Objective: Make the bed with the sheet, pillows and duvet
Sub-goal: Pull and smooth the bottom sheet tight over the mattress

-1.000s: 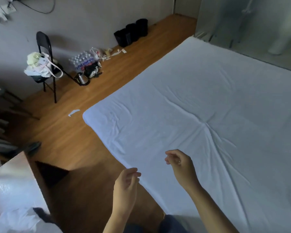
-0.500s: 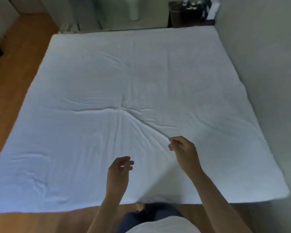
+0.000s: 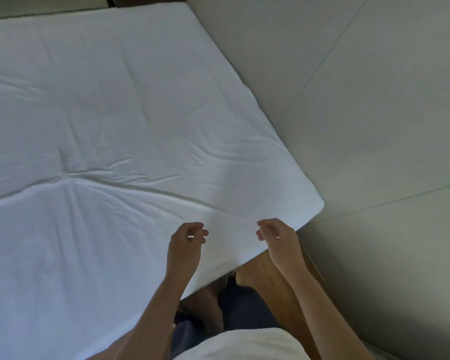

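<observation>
A white sheet (image 3: 115,120) covers the whole mattress, with creases running out from a dimple at the left middle. Its near right corner (image 3: 315,203) lies next to the wall. My left hand (image 3: 186,245) hovers over the sheet near the bed's front edge, fingers loosely curled and holding nothing. My right hand (image 3: 277,236) hangs just beside that corner, fingers curled the same way, with nothing in it. No pillows or duvet are in view.
A grey panelled wall (image 3: 361,100) runs along the bed's right side, close to the mattress. A strip of wooden floor (image 3: 260,271) shows between the bed and the wall, below my hands. My legs and white shirt fill the bottom edge.
My view has swung from the room's left side across the bed to its right corner by the wall. Both hands stay raised and curled, now over the front right corner.
</observation>
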Demonstrator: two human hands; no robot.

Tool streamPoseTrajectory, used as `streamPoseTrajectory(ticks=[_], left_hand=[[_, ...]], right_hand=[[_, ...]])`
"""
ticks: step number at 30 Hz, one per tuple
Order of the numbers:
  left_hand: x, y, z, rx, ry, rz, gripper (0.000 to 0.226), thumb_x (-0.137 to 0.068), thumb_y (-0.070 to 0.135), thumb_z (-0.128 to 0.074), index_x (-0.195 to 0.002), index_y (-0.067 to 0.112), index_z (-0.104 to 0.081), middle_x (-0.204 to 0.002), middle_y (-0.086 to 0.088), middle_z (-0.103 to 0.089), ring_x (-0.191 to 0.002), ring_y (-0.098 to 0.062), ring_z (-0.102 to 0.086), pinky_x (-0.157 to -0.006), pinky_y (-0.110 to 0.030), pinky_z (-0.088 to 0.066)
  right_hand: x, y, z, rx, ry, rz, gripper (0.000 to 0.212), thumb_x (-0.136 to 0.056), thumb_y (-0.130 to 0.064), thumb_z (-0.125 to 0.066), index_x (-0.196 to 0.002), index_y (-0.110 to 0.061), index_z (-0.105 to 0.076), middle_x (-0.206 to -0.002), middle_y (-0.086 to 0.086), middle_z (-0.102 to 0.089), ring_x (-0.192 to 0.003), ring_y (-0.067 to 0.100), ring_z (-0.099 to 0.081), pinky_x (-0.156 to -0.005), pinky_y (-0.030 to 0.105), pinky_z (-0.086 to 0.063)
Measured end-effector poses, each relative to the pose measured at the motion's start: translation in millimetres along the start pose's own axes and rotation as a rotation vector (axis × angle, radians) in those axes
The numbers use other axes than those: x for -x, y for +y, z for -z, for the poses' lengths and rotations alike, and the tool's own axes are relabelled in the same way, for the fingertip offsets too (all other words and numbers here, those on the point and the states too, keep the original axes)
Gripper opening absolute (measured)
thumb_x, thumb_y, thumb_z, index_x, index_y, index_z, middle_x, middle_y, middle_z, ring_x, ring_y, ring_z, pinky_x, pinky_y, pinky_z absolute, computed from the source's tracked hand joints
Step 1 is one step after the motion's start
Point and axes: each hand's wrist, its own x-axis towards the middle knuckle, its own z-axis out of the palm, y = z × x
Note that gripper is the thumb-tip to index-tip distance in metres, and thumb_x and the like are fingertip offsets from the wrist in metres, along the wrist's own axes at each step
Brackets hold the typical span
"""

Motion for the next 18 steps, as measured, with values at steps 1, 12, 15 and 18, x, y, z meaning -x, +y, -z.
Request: streamPoseTrajectory(ticks=[1,12,15,18], left_hand=[[1,1,-10,-0.024,-0.008,0.004,0.019,-0.097,0.012,-0.053,-0.1,0.026,-0.065,-0.088,0.011,-0.074,-0.082,-0.012,-0.071,-0.078,-0.033,-0.055],[-58,29,-168,-0.135,0.074,0.078,0.019,-0.096,0.015,-0.052,-0.102,0.025,-0.066,-0.084,0.017,-0.073,-0.083,-0.006,-0.07,-0.078,-0.032,-0.055],[-100,44,-246,-0.105,0.12,0.129,0.018,-0.096,0.016,-0.052,-0.101,0.028,-0.065,-0.085,0.017,-0.073,-0.083,-0.006,-0.07,-0.075,-0.033,-0.056],[-138,65,-323,0.0,0.2,0.192,0.016,-0.096,0.016,-0.054,-0.102,0.024,-0.066,-0.085,0.013,-0.074,-0.081,-0.009,-0.071,-0.071,-0.03,-0.052]], right_hand=[[-4,5,6,0.011,0.001,-0.006,0.015,-0.101,-0.02,-0.057,-0.107,-0.018,-0.07,-0.088,-0.007,-0.072,-0.083,0.001,-0.067,-0.076,0.013,-0.051],[-146,62,88,0.037,-0.135,0.019,0.015,-0.101,-0.028,-0.057,-0.106,-0.021,-0.069,-0.086,-0.009,-0.072,-0.083,0.003,-0.067,-0.081,0.019,-0.053],[-224,89,128,0.041,-0.204,0.039,0.016,-0.101,-0.03,-0.056,-0.106,-0.021,-0.069,-0.087,-0.009,-0.072,-0.083,0.001,-0.067,-0.079,0.017,-0.051],[-307,106,168,0.146,-0.338,0.062,0.019,-0.102,-0.031,-0.054,-0.107,-0.02,-0.068,-0.09,-0.008,-0.071,-0.087,0.005,-0.067,-0.08,0.02,-0.051]])
